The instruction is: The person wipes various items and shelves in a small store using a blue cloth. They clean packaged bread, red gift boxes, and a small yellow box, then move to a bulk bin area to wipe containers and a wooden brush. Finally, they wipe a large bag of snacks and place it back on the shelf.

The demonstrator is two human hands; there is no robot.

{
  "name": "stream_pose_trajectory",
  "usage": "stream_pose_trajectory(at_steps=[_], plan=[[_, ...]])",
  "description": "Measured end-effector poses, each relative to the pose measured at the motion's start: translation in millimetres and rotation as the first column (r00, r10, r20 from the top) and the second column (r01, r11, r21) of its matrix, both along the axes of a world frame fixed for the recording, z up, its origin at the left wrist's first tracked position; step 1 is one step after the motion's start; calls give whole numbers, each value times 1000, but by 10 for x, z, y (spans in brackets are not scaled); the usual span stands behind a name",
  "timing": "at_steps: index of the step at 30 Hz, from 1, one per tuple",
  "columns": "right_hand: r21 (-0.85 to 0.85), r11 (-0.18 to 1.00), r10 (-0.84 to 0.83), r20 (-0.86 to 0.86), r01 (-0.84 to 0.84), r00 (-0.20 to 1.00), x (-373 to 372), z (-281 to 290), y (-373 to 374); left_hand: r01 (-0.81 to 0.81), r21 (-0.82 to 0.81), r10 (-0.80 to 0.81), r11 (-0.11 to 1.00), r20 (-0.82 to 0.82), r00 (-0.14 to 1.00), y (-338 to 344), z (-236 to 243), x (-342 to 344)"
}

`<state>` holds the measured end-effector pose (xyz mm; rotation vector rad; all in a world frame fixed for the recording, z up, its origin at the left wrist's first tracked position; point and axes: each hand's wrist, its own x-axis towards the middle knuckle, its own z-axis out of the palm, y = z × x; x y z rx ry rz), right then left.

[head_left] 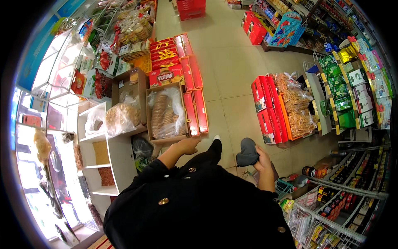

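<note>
Just in front of the open brown cardboard box (pixel 169 140) of stacked round tan biscuits (pixel 162 118), the left hand (pixel 188 146) is by the near right corner, fingers loosely bent; the palm's turned away, so I can't tell if it's touching the cardboard or gripping anything. Right of the box, over the aisle, the right hand (pixel 262 159) has its fingers wrapped round one edge of a soft-looking, rounded, dark grey lump (pixel 247 152), maybe fabric. Biggest worry imo: that one-edge hold could let it flop and slip onto the pale tiled floor (pixel 226 120) right of the box. Next, the left hand is so close that a careless swing might bump the box or drag its crinkly clear plastic liner (pixel 179 108), and then biscuits get cracked. Also, the dark shoe with a white toe (pixel 217 137), right of the box's near corner, could nudge the long, flat red cartons (pixel 200 111) hugging the box's right side. Left of the box there's a clear bag of flat tan crackers (pixel 122 118) and a white shelf unit (pixel 128 166) closing off that side. Across the aisle, right of the box, upright red cartons (pixel 269 110) narrow the way through, and nearer the wearer a wire rack of dark bottles (pixel 331 207) is asking for an elbow knock.
</note>
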<state>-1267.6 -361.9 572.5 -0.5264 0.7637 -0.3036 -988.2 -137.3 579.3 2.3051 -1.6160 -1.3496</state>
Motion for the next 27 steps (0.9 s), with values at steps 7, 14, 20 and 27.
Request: stream_pose_trajectory(at_steps=[7, 14, 20, 27], plan=[[-64, 988, -140, -13, 139, 990, 25, -11, -1596, -32, -192, 30, 981, -16, 999, -1843, 17, 447], [-45, 971, -239, -181, 235, 954, 165, -236, -2690, -32, -284, -12, 958, -154, 988, -3194, 283, 813], [68, 976, -180, -292, 209, 939, 467, -1052, -3834, -111, -230, 126, 967, 52, 991, -3646, -93, 1436], [174, 980, -14, -416, 95, 909, 1294, -1013, -5261, -362, -155, 366, 919, -6, 931, -4605, 128, 1592]])
